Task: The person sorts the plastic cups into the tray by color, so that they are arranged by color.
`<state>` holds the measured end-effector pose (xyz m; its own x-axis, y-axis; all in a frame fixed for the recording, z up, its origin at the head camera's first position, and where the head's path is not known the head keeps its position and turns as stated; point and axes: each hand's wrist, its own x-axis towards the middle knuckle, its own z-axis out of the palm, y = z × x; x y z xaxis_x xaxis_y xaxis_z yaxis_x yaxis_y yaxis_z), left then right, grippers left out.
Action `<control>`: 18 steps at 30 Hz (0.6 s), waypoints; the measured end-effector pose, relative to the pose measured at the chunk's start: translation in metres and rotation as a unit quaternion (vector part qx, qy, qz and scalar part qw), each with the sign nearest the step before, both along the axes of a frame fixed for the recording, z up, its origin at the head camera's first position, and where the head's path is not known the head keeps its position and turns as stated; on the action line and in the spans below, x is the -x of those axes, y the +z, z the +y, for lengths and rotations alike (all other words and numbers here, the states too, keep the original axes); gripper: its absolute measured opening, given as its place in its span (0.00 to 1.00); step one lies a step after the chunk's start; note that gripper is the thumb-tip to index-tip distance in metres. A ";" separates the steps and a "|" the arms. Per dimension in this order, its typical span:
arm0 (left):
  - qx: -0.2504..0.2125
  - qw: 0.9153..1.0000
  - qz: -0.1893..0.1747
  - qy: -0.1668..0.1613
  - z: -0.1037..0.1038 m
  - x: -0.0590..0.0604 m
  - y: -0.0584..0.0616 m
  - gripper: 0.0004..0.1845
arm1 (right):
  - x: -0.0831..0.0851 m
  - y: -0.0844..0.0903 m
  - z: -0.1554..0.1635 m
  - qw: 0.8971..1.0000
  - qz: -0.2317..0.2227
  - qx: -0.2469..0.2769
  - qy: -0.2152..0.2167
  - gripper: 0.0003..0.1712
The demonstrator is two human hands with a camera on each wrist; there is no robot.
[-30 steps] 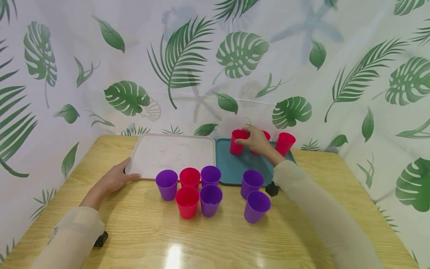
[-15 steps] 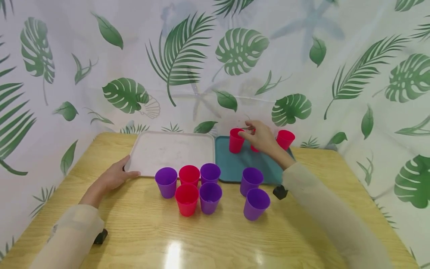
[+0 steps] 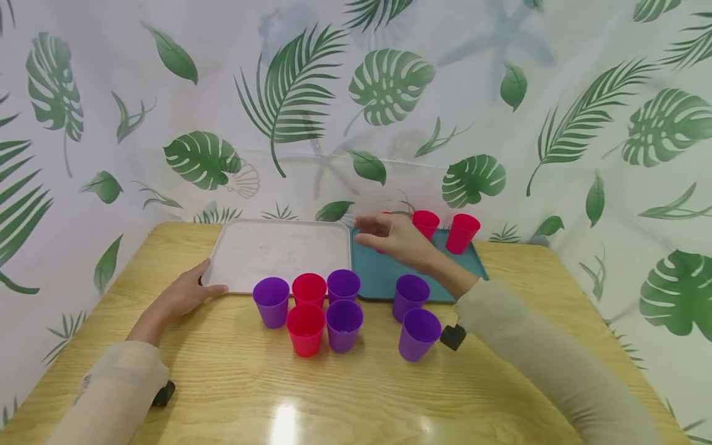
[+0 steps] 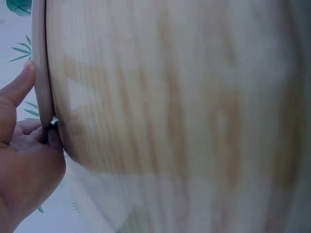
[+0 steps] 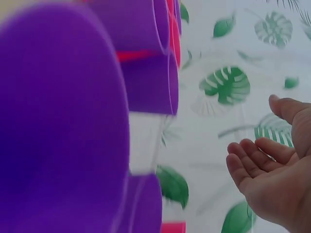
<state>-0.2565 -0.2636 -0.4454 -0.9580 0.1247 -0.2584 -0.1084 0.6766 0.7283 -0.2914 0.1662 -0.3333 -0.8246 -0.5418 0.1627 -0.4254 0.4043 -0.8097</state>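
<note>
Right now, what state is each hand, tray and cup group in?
Right hand: open, empty, above the teal tray.
Left hand: gripping the white tray at its near corner.
Red cups on teal tray: upright.
Purple and red cups on table: upright, empty.

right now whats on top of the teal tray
Two red cups stand upright at the back of the teal tray. The right hand hovers open above its left part and covers a third red cup, of which only slivers show.
</note>
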 end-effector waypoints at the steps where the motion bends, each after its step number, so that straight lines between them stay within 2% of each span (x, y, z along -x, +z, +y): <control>1: -0.001 1.000 0.000 -0.001 0.001 0.000 0.000 0.52 | -0.003 -0.001 -0.004 1.000 -0.014 -0.001 0.008 0.30; 7: 0.001 1.000 0.001 -0.002 0.004 0.000 0.002 0.51 | -0.009 -0.007 -0.022 0.997 -0.068 -0.007 0.048 0.32; 18: 0.002 1.000 -0.004 0.000 0.001 0.000 0.000 0.51 | -0.012 -0.023 -0.042 0.990 -0.064 -0.063 0.112 0.34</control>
<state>-0.2564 -0.2624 -0.4457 -0.9560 0.1231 -0.2662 -0.1145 0.6790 0.7251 -0.2797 0.1237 -0.3564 -0.6910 -0.7226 -0.0158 -0.4134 0.4131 -0.8114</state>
